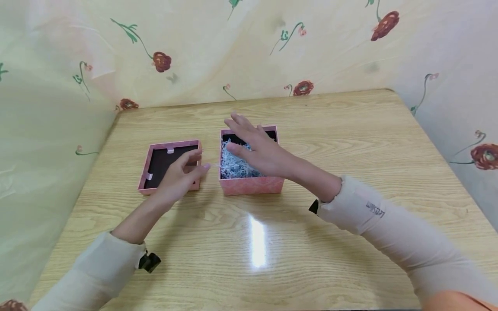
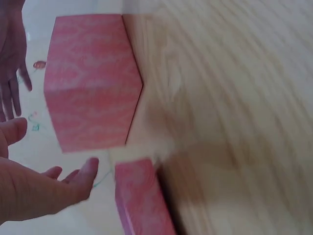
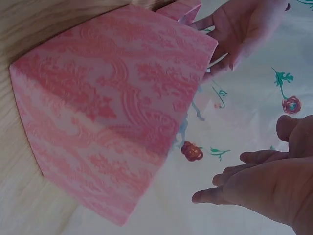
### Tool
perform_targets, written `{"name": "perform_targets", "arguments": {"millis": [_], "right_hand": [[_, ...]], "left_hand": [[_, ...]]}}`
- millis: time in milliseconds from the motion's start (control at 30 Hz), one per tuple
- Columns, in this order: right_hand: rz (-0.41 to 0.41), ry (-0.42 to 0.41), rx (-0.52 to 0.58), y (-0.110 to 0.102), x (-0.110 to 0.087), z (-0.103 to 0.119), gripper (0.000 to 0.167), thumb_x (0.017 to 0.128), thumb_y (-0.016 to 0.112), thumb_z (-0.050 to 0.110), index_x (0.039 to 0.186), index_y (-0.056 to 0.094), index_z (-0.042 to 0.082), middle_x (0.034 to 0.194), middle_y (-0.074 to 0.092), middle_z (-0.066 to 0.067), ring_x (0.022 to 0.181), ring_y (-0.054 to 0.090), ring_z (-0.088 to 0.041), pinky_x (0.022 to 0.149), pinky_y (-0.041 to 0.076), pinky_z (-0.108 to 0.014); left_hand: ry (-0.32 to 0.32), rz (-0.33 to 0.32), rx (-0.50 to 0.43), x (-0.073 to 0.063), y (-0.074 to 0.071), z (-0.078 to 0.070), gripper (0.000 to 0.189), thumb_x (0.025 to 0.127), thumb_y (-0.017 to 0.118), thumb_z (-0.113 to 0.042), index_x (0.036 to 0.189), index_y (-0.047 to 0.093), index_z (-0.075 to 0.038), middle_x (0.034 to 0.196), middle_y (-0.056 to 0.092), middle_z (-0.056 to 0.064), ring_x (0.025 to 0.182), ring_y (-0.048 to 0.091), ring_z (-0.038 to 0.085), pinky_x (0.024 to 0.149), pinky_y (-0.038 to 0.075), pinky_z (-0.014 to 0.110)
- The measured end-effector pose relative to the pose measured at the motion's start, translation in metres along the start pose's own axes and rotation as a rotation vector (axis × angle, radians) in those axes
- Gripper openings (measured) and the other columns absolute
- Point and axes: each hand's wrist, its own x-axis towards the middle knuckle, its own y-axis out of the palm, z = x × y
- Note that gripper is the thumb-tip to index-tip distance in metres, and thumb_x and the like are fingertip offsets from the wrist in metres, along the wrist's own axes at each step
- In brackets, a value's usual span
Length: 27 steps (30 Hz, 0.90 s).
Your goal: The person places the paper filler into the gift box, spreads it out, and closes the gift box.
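Note:
A pink patterned box [image 1: 252,186] stands uncovered near the middle of the table, with pale blue shredded paper [image 1: 235,164] filling it and black lining at its back. Over it hovers my right hand [image 1: 256,149], fingers stretched out and holding nothing; part of the filling is hidden beneath it. To the left lies the pink lid [image 1: 145,175], its black inner side up with small pale tabs. My left hand [image 1: 179,175] is held above the lid's right edge, fingers loosely bent and empty. In the left wrist view, the left fingers [image 2: 85,178] are apart from the box.
The wood-grain table [image 1: 350,138] reaches back to a flower-printed sheet [image 1: 202,43] that hangs behind and at both sides. Black wrist cameras [image 1: 149,261] sit at the cuffs of the light sleeves. A bright light reflection lies in front of the box.

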Motion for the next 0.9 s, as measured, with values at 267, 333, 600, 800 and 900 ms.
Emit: {"name": "perform_targets", "arguments": {"millis": [267, 333, 600, 800, 900], "right_hand": [[0.011, 0.051, 0.086, 0.011, 0.005, 0.006, 0.067, 0.100, 0.037, 0.052, 0.155, 0.004, 0.031, 0.159, -0.006, 0.016, 0.146, 0.000, -0.014, 0.117, 0.009, -0.051], [0.018, 0.048, 0.119, 0.013, 0.006, 0.009, 0.066, 0.100, 0.037, 0.052, 0.154, 0.005, 0.032, 0.159, -0.003, 0.017, 0.146, 0.001, -0.011, 0.118, 0.010, -0.047], [-0.002, 0.095, 0.360, 0.024, 0.014, 0.033, 0.069, 0.099, 0.041, 0.053, 0.154, 0.005, 0.034, 0.158, 0.010, 0.016, 0.144, 0.014, -0.004, 0.116, 0.020, -0.040], [-0.075, 0.126, 0.430, 0.035, 0.025, 0.052, 0.072, 0.099, 0.046, 0.049, 0.156, 0.010, 0.026, 0.158, 0.020, 0.007, 0.139, 0.033, -0.011, 0.110, 0.033, -0.040], [-0.084, 0.129, 0.400, 0.039, 0.031, 0.058, 0.071, 0.099, 0.046, 0.049, 0.155, 0.012, 0.023, 0.158, 0.020, 0.004, 0.131, 0.043, -0.012, 0.106, 0.038, -0.040]], "left_hand": [[-0.122, -0.109, 0.068, 0.002, -0.035, -0.004, 0.072, 0.095, 0.050, -0.052, 0.150, 0.031, -0.009, 0.150, 0.035, 0.014, 0.139, 0.029, 0.031, 0.113, 0.024, 0.049], [-0.162, -0.124, 0.082, 0.003, -0.044, -0.004, 0.075, 0.095, 0.048, -0.056, 0.151, 0.030, -0.010, 0.151, 0.033, 0.014, 0.141, 0.026, 0.032, 0.114, 0.022, 0.052], [-0.294, -0.121, 0.124, 0.008, -0.080, 0.007, 0.084, 0.095, 0.039, -0.062, 0.154, 0.016, -0.007, 0.154, 0.023, 0.023, 0.139, 0.025, 0.042, 0.109, 0.025, 0.060], [-0.319, -0.039, 0.338, 0.011, -0.105, 0.020, 0.094, 0.094, 0.030, -0.067, 0.151, 0.011, 0.005, 0.153, 0.015, 0.031, 0.138, 0.019, 0.050, 0.106, 0.024, 0.065], [-0.322, 0.017, 0.440, 0.010, -0.113, 0.024, 0.095, 0.094, 0.027, -0.067, 0.149, 0.013, 0.010, 0.150, 0.018, 0.035, 0.134, 0.021, 0.054, 0.105, 0.027, 0.064]]}}
